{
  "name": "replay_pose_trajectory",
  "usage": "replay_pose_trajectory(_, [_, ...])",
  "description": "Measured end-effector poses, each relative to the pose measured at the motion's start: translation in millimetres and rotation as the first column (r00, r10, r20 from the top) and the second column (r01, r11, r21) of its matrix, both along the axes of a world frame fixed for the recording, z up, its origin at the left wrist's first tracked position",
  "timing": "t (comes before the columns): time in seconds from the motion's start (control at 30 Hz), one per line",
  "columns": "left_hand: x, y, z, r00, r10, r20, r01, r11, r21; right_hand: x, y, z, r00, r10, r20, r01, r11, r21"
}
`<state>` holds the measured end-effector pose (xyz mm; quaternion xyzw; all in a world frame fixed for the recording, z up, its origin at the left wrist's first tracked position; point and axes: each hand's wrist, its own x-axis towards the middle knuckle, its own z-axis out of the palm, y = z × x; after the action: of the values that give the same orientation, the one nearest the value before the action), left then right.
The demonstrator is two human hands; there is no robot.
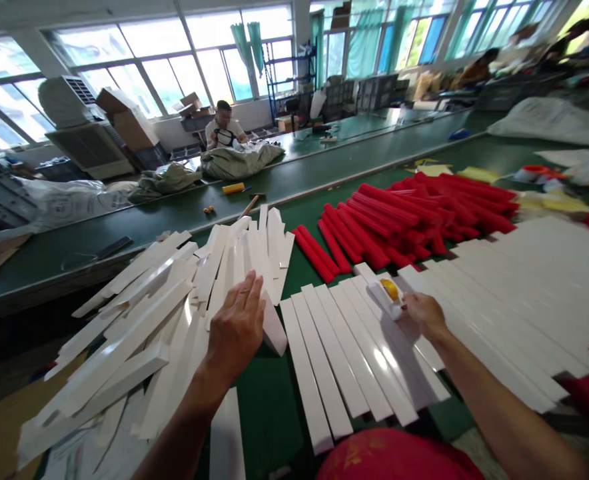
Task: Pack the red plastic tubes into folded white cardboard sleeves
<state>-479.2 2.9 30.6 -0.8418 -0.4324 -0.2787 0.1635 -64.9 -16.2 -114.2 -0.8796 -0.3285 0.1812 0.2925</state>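
Observation:
My left hand [238, 323] is stretched out flat at the edge of a heap of white strips and long narrow boxes [139, 333]. Its fingers touch or lie just beside a long white box [273, 327]; the contact is partly hidden. In my right hand [426, 315] is a small white tape dispenser with a yellow roll [388, 291], the fingers closed round its near end. The dispenser is over the far ends of a row of long white boxes [334, 360] lying side by side.
Red ribbed tubes [389, 217] are piled beyond the row. More white boxes [534, 280] spread to the right. A hammer [250, 205] and a yellow cylinder [233, 189] lie farther back. Another person [224, 127] sits across the green table [319, 173].

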Motion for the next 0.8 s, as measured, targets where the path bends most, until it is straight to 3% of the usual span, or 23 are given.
replay_pose_trajectory(0.17, [3,0,1.3,1.0,-0.008,0.011,0.008,1.0,0.015,-3,2,-10.1,0.939,-0.082,-0.333,0.106,0.993,0.053])
replay_pose_trajectory(0.27, [3,-2,2.3,1.0,0.003,-0.002,-0.003,1.0,0.007,-2,8,-10.0,0.845,-0.13,-0.518,0.192,0.979,0.068])
replay_pose_trajectory(0.4, [3,-3,1.9,1.0,0.002,0.0,-0.002,1.0,0.019,5,1,-8.0,0.719,-0.087,-0.69,0.26,0.954,0.15])
replay_pose_trajectory(0.63, [3,-1,-0.9,0.999,-0.029,0.039,0.028,0.999,0.021,8,-29,-22.5,0.611,0.049,-0.79,0.339,0.885,0.318])
replay_pose_trajectory(0.8, [-1,-1,-5.6,0.991,-0.071,0.118,0.072,0.997,-0.009,1,-37,-41.3,0.606,0.057,-0.794,0.309,0.902,0.3])
